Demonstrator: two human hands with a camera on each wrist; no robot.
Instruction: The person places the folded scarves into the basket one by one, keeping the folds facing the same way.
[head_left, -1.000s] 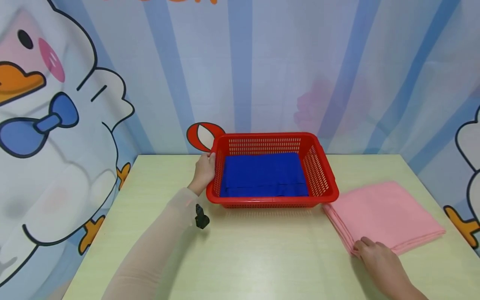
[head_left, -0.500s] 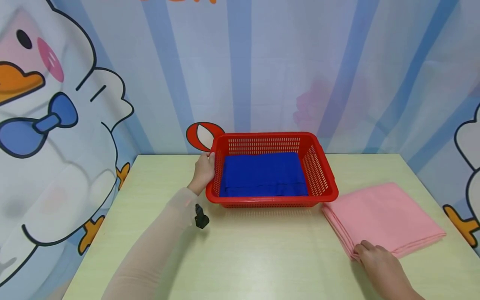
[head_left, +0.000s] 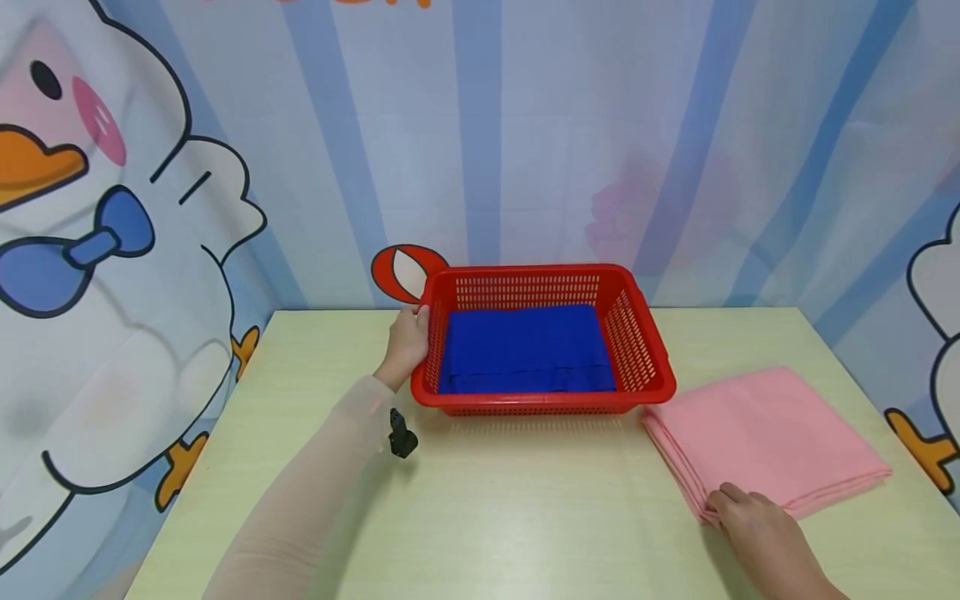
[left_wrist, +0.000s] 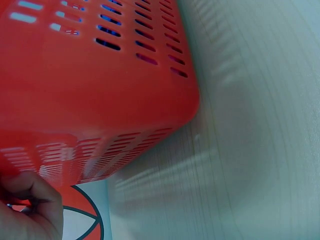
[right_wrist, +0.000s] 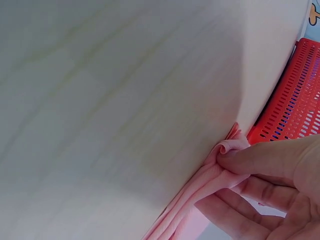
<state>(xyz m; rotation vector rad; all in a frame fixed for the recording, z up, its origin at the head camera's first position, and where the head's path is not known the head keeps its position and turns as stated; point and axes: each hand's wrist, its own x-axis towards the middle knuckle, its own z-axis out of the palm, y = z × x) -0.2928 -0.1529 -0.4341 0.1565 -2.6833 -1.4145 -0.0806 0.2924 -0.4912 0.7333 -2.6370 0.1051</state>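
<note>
A red plastic basket with slotted walls stands toward the back of the table, and folded blue cloth lies inside it. My left hand grips the basket's left rim; in the left wrist view its curled fingers meet the rim. To the right of the basket lies a folded pink cloth, its back left corner close to the basket's front right corner. My right hand pinches the near left corner of this cloth, and in the right wrist view the thumb presses on its bunched layers.
The pale wood-grain table reaches back to a printed curtain with cartoon ducks. A small black device sits by the left sleeve. The basket's back rim is close to the curtain.
The pink cloth's near left corner and the right hand on it have shifted very slightly toward me. The left hand and basket keep their places.
</note>
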